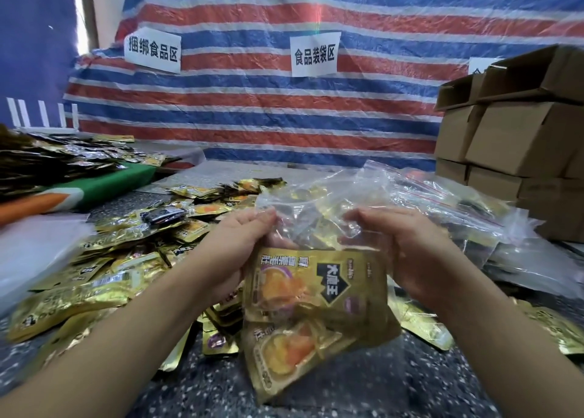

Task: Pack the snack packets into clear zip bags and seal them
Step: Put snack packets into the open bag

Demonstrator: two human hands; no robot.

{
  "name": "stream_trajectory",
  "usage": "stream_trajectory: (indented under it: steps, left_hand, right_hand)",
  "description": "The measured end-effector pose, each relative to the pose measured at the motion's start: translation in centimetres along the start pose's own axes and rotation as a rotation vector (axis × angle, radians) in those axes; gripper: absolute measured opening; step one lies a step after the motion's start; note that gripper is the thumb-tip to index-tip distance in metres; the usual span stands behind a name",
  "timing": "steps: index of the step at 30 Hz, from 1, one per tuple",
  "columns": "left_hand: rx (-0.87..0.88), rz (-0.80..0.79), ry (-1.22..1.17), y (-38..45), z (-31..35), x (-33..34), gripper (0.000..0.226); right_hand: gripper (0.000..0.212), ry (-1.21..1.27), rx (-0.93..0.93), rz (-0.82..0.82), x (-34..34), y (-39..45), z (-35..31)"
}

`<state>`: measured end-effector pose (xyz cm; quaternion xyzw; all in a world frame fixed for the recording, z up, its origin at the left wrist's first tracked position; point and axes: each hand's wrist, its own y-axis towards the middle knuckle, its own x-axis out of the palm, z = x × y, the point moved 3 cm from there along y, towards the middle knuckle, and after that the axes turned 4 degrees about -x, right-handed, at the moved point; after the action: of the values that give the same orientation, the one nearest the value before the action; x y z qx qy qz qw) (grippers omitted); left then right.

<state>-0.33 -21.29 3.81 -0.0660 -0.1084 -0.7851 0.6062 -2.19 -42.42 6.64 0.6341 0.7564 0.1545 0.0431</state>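
Bag mouth up top, packets hanging below, both my hands on the bag.

Over the counter (pixel 410 386) I hold the zip bag (pixel 316 221) upright, its long axis vertical; the gold packets (pixel 316 285) sit in its lower end. My left hand (pixel 243 243) and right hand (pixel 407 247) curl their fingers (pixel 265 217) round its sides, equally near the unsealed mouth just above them.

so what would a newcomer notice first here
Front and centre, the left hand and right hand hold a clear zip bag with gold snack packets in it. More loose gold packets litter the table at left, below a striped tarp.
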Motion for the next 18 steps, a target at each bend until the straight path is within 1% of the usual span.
stream_trajectory:
  steps: [3, 6, 8, 10, 11, 12, 15, 18]
  left_hand:
    - [0.029, -0.031, -0.033, 0.1, 0.2, -0.3, 0.026]
    - [0.037, -0.042, -0.059, 0.0, 0.4, -0.3, 0.037]
    - [0.018, -0.038, -0.07, 0.0, 0.3, -0.2, 0.034]
    - [-0.034, -0.044, -0.127, -0.1, 0.2, -0.1, 0.025]
    - [-0.057, -0.042, -0.135, -0.2, 0.2, -0.1, 0.024]
    - [-0.071, -0.033, -0.109, -0.2, 0.0, -0.1, 0.024]
    - [-0.039, 0.013, 0.072, 0.0, -0.6, -0.3, 0.024]
    - [-0.004, 0.058, 0.128, 0.1, -1.0, -0.3, 0.027]
  right_hand:
    - [0.018, -0.026, 0.027, 0.039, 0.0, 0.1, 0.4]
    - [0.013, -0.054, 0.076, 0.045, -0.5, 0.0, 0.6]
    - [0.016, 0.003, 0.121, 0.04, -0.8, 0.0, 0.7]
    - [0.018, 0.11, 0.171, 0.039, -1.1, 0.0, 0.6]
    - [0.018, 0.121, 0.184, 0.049, -1.2, 0.1, 0.7]
    - [0.018, 0.068, 0.189, 0.07, -1.5, 0.2, 1.0]
    - [0.017, -0.22, 0.17, 0.131, -2.0, 0.6, 2.0]
    - [0.018, -0.26, 0.147, 0.11, -2.1, 0.7, 2.6]
